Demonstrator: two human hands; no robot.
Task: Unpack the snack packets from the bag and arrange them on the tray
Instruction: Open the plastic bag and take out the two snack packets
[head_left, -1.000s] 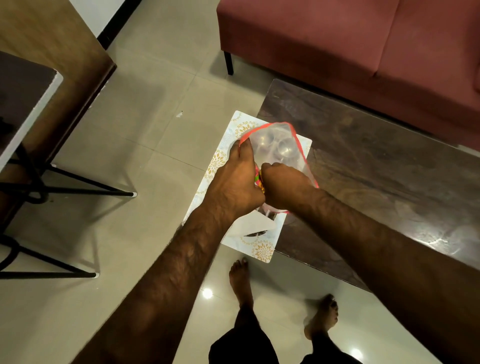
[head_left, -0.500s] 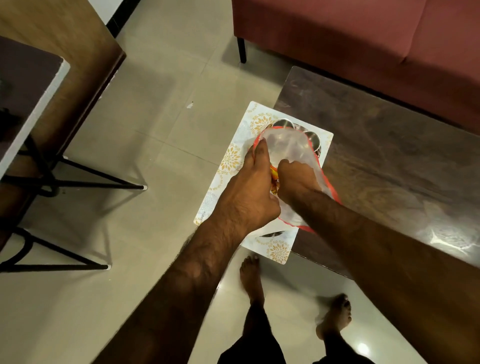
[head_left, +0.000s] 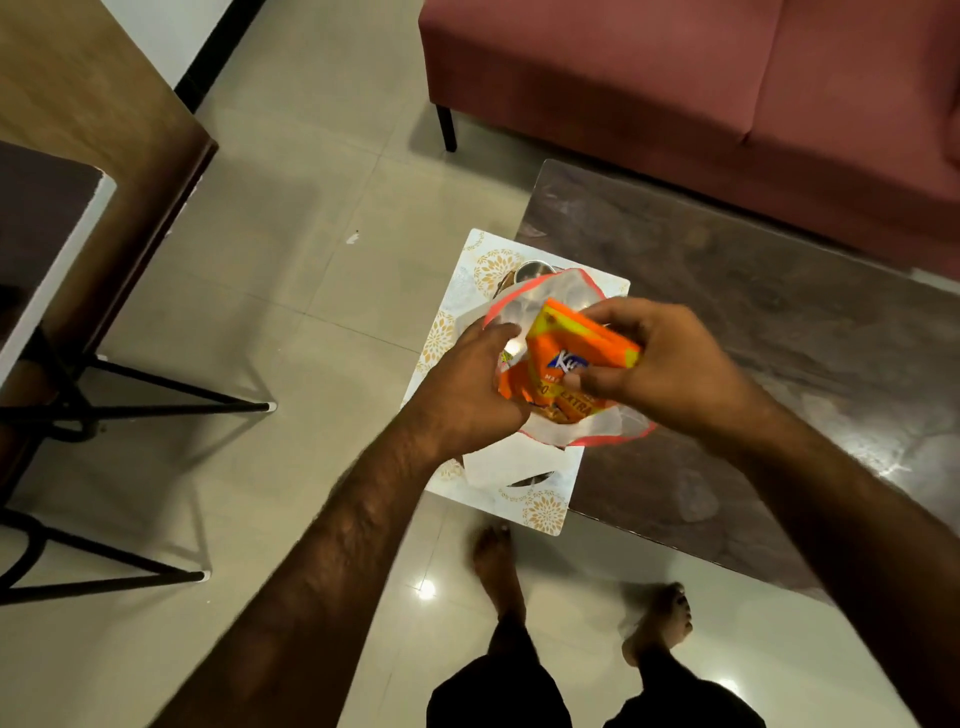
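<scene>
A clear plastic bag (head_left: 563, 291) with a red rim stands open over a white tray (head_left: 467, 301) patterned with gold flowers. My right hand (head_left: 660, 364) grips an orange and yellow snack packet (head_left: 571, 358), lifted partly out of the bag's mouth. More orange packets (head_left: 511, 382) show inside the bag below it. My left hand (head_left: 467, 395) holds the bag's left rim, fingers curled on the plastic. A white folded paper (head_left: 511, 462) lies on the tray below the bag.
The tray sits at the left end of a dark wooden table (head_left: 753, 338), overhanging its edge. A steel cup (head_left: 532, 270) peeks out behind the bag. A red sofa (head_left: 701, 93) stands beyond; black-legged furniture (head_left: 104, 405) is at left. My bare feet (head_left: 496, 561) are on the tiled floor.
My right hand, earlier down inside the bag, has come up and out holding an orange snack packet. My left hand stays on the bag's rim.
</scene>
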